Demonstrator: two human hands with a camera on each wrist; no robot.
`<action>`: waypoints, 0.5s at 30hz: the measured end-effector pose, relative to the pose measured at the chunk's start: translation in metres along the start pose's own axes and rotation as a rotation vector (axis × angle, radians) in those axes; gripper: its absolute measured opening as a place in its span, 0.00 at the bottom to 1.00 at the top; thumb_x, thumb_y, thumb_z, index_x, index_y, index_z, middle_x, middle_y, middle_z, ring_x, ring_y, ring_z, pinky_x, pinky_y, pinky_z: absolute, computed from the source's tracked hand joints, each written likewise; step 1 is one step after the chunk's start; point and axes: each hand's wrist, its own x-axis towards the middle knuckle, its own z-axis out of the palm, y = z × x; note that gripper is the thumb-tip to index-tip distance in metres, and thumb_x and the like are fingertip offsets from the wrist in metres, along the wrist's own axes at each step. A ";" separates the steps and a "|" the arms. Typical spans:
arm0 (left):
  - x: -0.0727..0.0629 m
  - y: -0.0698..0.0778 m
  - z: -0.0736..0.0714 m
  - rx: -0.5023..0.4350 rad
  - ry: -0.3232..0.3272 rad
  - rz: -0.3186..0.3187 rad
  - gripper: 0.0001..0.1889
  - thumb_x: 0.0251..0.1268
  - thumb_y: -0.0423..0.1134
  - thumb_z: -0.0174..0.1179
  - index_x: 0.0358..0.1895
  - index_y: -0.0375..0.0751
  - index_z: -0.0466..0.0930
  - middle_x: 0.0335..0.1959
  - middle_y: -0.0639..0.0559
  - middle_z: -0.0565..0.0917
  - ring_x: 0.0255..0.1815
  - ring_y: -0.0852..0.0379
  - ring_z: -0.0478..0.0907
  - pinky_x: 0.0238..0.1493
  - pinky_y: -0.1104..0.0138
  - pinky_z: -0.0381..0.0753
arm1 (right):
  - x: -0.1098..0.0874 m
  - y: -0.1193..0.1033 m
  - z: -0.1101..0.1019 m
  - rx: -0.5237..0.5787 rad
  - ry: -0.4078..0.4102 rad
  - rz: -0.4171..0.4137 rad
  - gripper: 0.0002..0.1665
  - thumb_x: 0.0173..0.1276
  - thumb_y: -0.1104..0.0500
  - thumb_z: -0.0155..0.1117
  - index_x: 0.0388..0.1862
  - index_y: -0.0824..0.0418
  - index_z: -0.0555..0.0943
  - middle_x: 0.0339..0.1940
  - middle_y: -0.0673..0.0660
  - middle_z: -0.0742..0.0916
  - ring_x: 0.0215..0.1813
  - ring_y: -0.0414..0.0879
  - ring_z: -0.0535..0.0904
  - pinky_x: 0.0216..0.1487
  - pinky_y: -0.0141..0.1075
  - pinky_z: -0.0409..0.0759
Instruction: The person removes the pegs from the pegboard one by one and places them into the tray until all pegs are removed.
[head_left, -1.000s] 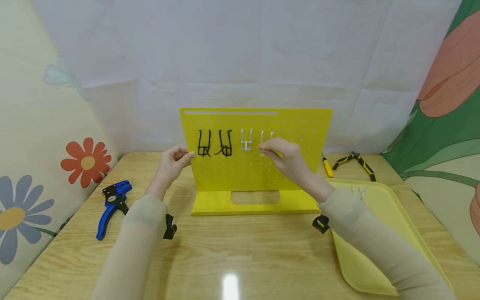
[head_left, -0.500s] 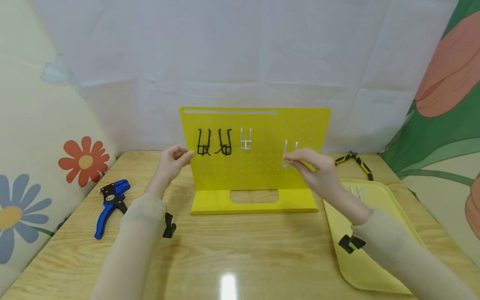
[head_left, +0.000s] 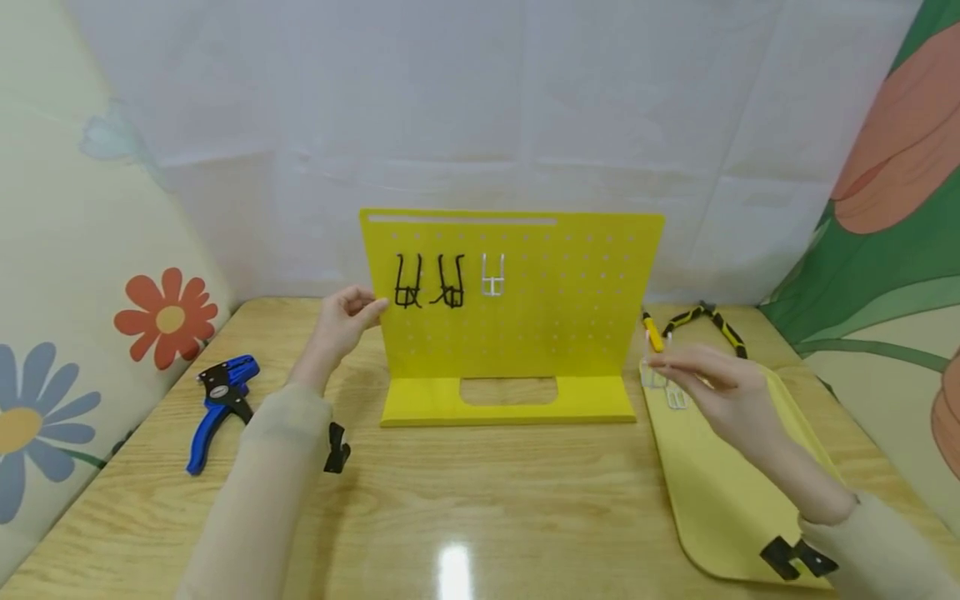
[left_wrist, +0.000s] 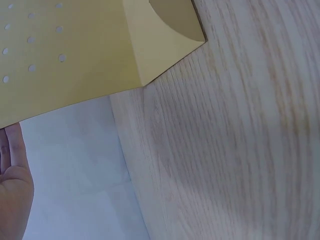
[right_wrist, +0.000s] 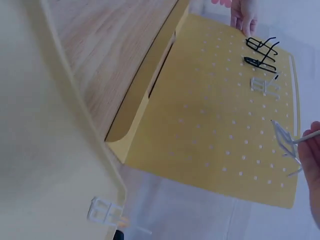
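Note:
A yellow pegboard (head_left: 525, 333) stands upright on its base, with two black double-prong hooks (head_left: 452, 287) and one white hook (head_left: 492, 283) hung on its upper left. My left hand (head_left: 339, 327) pinches the board's left edge, thumb in front; in the left wrist view the fingers (left_wrist: 16, 145) reach up to that edge. Off the board's right side, my right hand (head_left: 723, 396) pinches another white wire hook (right_wrist: 284, 139) over the far left corner of the yellow tray (head_left: 720, 508). Beneath that hand, a loose white hook (right_wrist: 104, 211) lies in the tray.
Blue-and-black wire strippers (head_left: 225, 400) lie on the wooden table (head_left: 450, 500) at the left. Behind the tray are a yellow-handled tool (head_left: 653, 331) and black-and-yellow pliers (head_left: 727, 333). A white cloth (head_left: 450, 100) hangs behind the board.
My right hand has drawn the white hook away from the board, right and down to above the tray. The left hand keeps its place at the board's edge.

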 end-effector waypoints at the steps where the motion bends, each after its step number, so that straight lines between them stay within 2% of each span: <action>1: 0.000 0.000 0.000 0.006 -0.001 -0.002 0.15 0.69 0.40 0.55 0.45 0.28 0.72 0.26 0.75 0.78 0.32 0.75 0.77 0.39 0.80 0.81 | -0.005 0.000 -0.005 -0.016 -0.011 0.029 0.08 0.61 0.66 0.64 0.38 0.69 0.85 0.39 0.55 0.88 0.43 0.34 0.83 0.41 0.19 0.80; 3: 0.000 0.001 0.001 0.013 -0.003 -0.004 0.15 0.69 0.40 0.55 0.46 0.28 0.72 0.27 0.75 0.78 0.32 0.75 0.77 0.40 0.80 0.82 | -0.013 0.000 -0.014 -0.003 -0.027 0.073 0.07 0.59 0.70 0.64 0.37 0.71 0.84 0.39 0.53 0.88 0.43 0.34 0.83 0.41 0.19 0.81; 8: 0.000 0.001 0.000 -0.002 -0.007 -0.012 0.13 0.69 0.41 0.55 0.44 0.31 0.73 0.27 0.74 0.78 0.32 0.74 0.78 0.41 0.79 0.82 | -0.025 0.000 -0.031 0.134 -0.035 0.139 0.09 0.56 0.80 0.61 0.36 0.77 0.82 0.41 0.51 0.88 0.43 0.36 0.84 0.42 0.21 0.82; 9: 0.000 0.001 0.000 -0.005 -0.009 -0.010 0.13 0.69 0.41 0.55 0.44 0.31 0.73 0.26 0.74 0.78 0.32 0.75 0.78 0.41 0.79 0.82 | -0.027 -0.001 -0.034 0.132 -0.035 0.166 0.10 0.55 0.81 0.60 0.36 0.77 0.82 0.42 0.49 0.88 0.43 0.36 0.84 0.42 0.22 0.82; 12: -0.001 0.001 0.000 -0.012 -0.010 -0.001 0.12 0.69 0.40 0.55 0.43 0.31 0.72 0.26 0.74 0.79 0.31 0.75 0.78 0.39 0.81 0.81 | -0.033 -0.002 -0.040 0.044 -0.049 0.237 0.13 0.53 0.84 0.60 0.36 0.76 0.82 0.41 0.42 0.87 0.42 0.32 0.84 0.41 0.21 0.82; 15: 0.000 0.001 0.000 -0.033 -0.012 0.010 0.11 0.69 0.38 0.55 0.42 0.31 0.72 0.26 0.74 0.79 0.31 0.75 0.78 0.40 0.80 0.82 | -0.038 -0.001 -0.046 -0.071 -0.078 0.355 0.11 0.55 0.81 0.60 0.36 0.74 0.83 0.40 0.36 0.86 0.41 0.29 0.83 0.40 0.20 0.82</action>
